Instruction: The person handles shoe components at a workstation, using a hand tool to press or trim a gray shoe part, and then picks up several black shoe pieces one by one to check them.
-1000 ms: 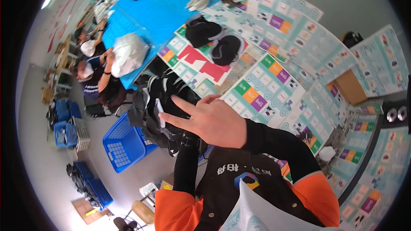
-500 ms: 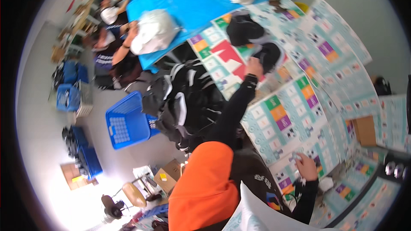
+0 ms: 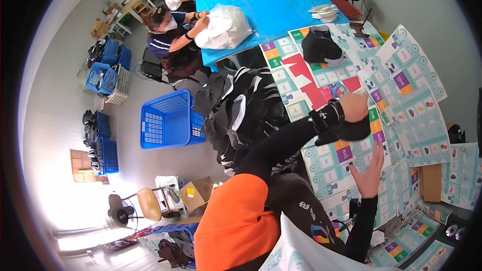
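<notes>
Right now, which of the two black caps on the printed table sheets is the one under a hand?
The nearer black cap, under the left hand. The other black cap lies untouched, farther away beside the blue tablecloth.

Left hand [image 3: 354, 108] now gripping the black piece [image 3: 351, 129] it reached for beside the red patch [image 3: 314, 83], right hand [image 3: 370, 173] flatter below it, view swung right.

At the upper middle of the frame a bright blue cloth [image 3: 261, 0] covers the desk [image 3: 301, 25], with a white bag [image 3: 223, 26] on it. Right of centre lie pale teal sheets [image 3: 422, 110] patterned with purple, orange, green and red squares. A black cap [image 3: 354, 131] rests there. The basket [image 3: 168, 119] at centre left is blue.
</notes>
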